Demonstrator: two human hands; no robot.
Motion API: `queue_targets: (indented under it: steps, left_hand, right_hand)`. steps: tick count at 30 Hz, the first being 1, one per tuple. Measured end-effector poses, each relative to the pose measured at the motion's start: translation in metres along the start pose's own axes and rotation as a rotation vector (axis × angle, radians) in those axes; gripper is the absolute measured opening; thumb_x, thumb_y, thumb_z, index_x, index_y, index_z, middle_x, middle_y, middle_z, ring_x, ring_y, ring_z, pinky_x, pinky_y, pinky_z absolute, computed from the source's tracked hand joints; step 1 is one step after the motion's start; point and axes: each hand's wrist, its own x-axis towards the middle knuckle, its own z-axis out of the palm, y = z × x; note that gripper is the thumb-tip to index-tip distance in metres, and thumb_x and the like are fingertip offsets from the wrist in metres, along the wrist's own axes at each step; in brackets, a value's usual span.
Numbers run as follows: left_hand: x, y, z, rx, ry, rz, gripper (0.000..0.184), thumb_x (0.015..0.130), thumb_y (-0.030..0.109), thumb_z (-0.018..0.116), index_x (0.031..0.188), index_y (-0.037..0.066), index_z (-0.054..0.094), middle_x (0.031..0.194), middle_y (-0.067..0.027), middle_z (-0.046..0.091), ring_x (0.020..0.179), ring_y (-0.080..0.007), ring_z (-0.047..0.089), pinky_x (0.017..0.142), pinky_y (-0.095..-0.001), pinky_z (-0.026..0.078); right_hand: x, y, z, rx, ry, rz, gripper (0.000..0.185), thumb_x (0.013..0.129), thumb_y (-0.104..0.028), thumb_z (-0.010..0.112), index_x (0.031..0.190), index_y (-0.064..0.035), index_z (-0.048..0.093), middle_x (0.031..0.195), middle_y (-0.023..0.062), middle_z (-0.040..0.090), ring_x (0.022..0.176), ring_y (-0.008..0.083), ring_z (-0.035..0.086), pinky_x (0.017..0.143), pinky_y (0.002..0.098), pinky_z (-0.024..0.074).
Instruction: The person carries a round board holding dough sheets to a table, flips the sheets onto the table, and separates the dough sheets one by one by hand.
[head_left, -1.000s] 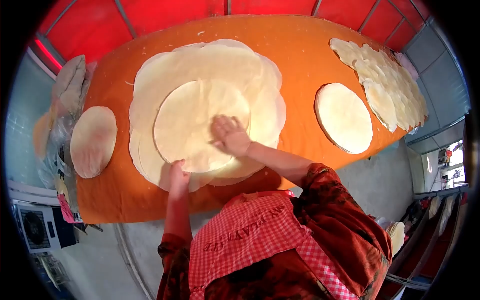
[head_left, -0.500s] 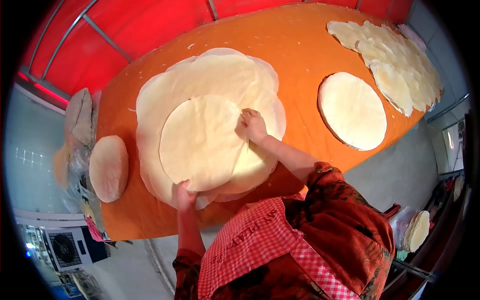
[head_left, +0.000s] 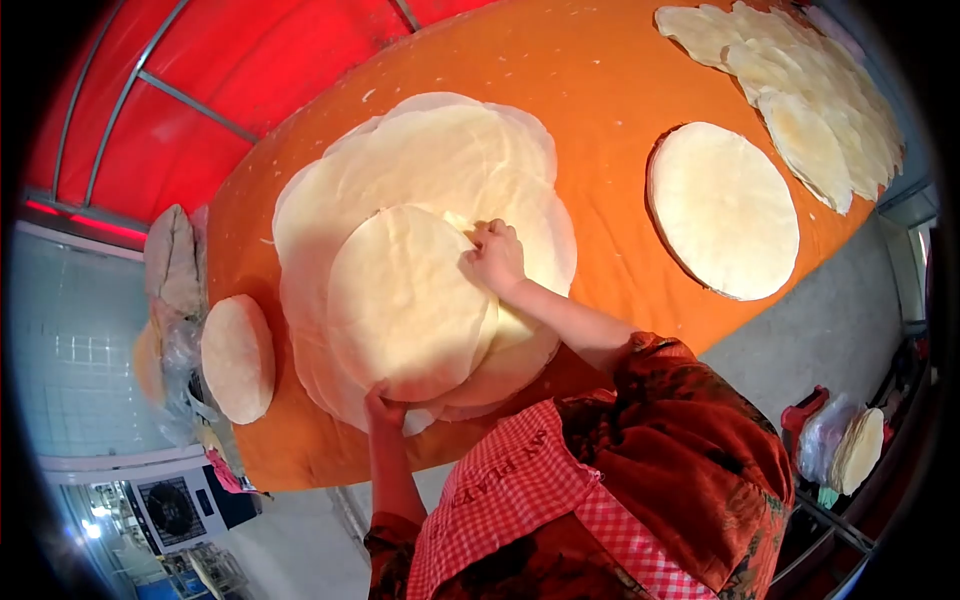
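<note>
On the orange cloth lies a wide ring of overlapping thin round dough sheets. A smaller round sheet rests on top of them. My left hand pinches the near edge of this round sheet, low in the picture. At its right edge, my right hand has its fingers closed on the sheet's rim, which looks slightly lifted there. The fingertips of my right hand are partly hidden against the dough.
A thick stack of round sheets lies to the right, with many overlapping sheets beyond it. Another round stack stands at the left edge, near plastic bags. A fan unit is at lower left.
The view has shifted and turned. My right hand has gone from lying spread on the round sheet to closing on its right edge. My left hand stays at the near edge; the sheet has shifted slightly.
</note>
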Motion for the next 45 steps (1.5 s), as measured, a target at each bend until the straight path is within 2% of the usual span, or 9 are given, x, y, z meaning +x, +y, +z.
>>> queue_targets:
  steps: [7, 13, 16, 17, 20, 25, 31, 40, 45]
  left_hand:
    - [-0.002, -0.001, -0.003, -0.025, -0.056, -0.070, 0.034, 0.078, 0.004, 0.053, 0.111, -0.002, 0.052, 0.111, -0.0153, 0.058, 0.103, -0.0315, 0.055, 0.090, -0.0449, 0.046]
    - [-0.029, -0.006, 0.009, 1.305, -0.302, 1.037, 0.016, 0.084, 0.003, 0.057, 0.099, -0.003, 0.058, 0.105, -0.0146, 0.060, 0.098, -0.0246, 0.057, 0.084, -0.0324, 0.046]
    - [-0.035, -0.005, 0.018, 1.191, -0.266, 0.860, 0.012, 0.083, 0.003, 0.057, 0.095, -0.001, 0.059, 0.100, -0.0124, 0.060, 0.095, -0.0247, 0.057, 0.083, -0.0335, 0.046]
    - [0.001, -0.013, -0.021, 1.327, -0.233, 1.193, 0.010, 0.083, 0.007, 0.058, 0.091, 0.002, 0.058, 0.096, -0.0120, 0.059, 0.091, -0.0252, 0.058, 0.084, -0.0357, 0.047]
    - [-0.010, -0.009, 0.003, 0.005, -0.094, 0.104, 0.012, 0.081, 0.009, 0.058, 0.091, 0.003, 0.056, 0.096, -0.0128, 0.059, 0.092, -0.0273, 0.057, 0.084, -0.0400, 0.047]
    - [-0.003, -0.011, 0.002, -0.009, -0.056, 0.113, 0.015, 0.080, 0.005, 0.057, 0.094, 0.004, 0.052, 0.100, -0.0120, 0.058, 0.097, -0.0304, 0.055, 0.083, -0.0444, 0.048]
    - [0.002, -0.013, 0.002, -0.072, 0.040, 0.103, 0.014, 0.081, 0.005, 0.059, 0.094, 0.005, 0.053, 0.099, -0.0115, 0.059, 0.094, -0.0312, 0.057, 0.082, -0.0453, 0.049]
    - [0.002, -0.016, -0.002, -0.071, 0.012, 0.080, 0.015, 0.081, 0.005, 0.058, 0.096, 0.007, 0.055, 0.097, -0.0099, 0.061, 0.093, -0.0282, 0.059, 0.079, -0.0435, 0.050]
    - [0.001, -0.014, -0.002, -0.093, -0.036, 0.075, 0.012, 0.082, 0.005, 0.058, 0.094, 0.005, 0.055, 0.095, -0.0101, 0.061, 0.089, -0.0264, 0.060, 0.078, -0.0414, 0.051]
  right_hand:
    - [-0.005, -0.002, -0.006, 0.139, -0.092, 0.029, 0.051, 0.072, -0.010, 0.057, 0.119, 0.0043, 0.046, 0.112, 0.0222, 0.055, 0.096, 0.0369, 0.054, 0.085, 0.0420, 0.0448]
    - [-0.014, -0.015, 0.001, 0.158, -0.161, 0.016, 0.063, 0.078, -0.012, 0.057, 0.133, 0.0074, 0.032, 0.123, 0.0281, 0.049, 0.112, 0.0397, 0.050, 0.096, 0.0387, 0.0414]
    - [-0.014, -0.013, 0.008, 0.166, -0.186, 0.015, 0.064, 0.079, -0.012, 0.056, 0.134, 0.0067, 0.031, 0.122, 0.0285, 0.050, 0.114, 0.0393, 0.049, 0.095, 0.0392, 0.0419]
    - [-0.013, -0.009, 0.011, 0.170, -0.183, 0.002, 0.065, 0.078, -0.012, 0.056, 0.135, 0.0063, 0.030, 0.121, 0.0285, 0.050, 0.114, 0.0391, 0.049, 0.095, 0.0396, 0.0422]
    - [-0.002, -0.004, 0.010, 0.153, -0.243, 0.110, 0.064, 0.078, -0.012, 0.055, 0.135, 0.0050, 0.031, 0.115, 0.0277, 0.054, 0.115, 0.0389, 0.047, 0.093, 0.0408, 0.0432]
    - [0.011, -0.025, -0.002, -0.050, -0.168, 0.040, 0.036, 0.071, -0.007, 0.052, 0.106, -0.0013, 0.057, 0.093, 0.0226, 0.062, 0.088, 0.0382, 0.055, 0.078, 0.0416, 0.0473]
    - [0.011, 0.004, 0.017, -0.254, 0.001, -0.391, 0.043, 0.069, 0.000, 0.055, 0.111, -0.0005, 0.056, 0.094, 0.0189, 0.064, 0.091, 0.0355, 0.057, 0.078, 0.0407, 0.0485]
    - [0.039, 0.012, 0.031, 0.074, -0.184, 0.130, 0.014, 0.075, -0.004, 0.062, 0.087, 0.0010, 0.063, 0.076, 0.0133, 0.064, 0.070, 0.0234, 0.061, 0.066, 0.0326, 0.0482]
    - [0.057, 0.016, 0.037, 0.084, -0.330, -0.125, 0.011, 0.078, -0.007, 0.060, 0.071, 0.0004, 0.057, 0.063, 0.0031, 0.053, 0.060, 0.0107, 0.048, 0.056, 0.0285, 0.0416]
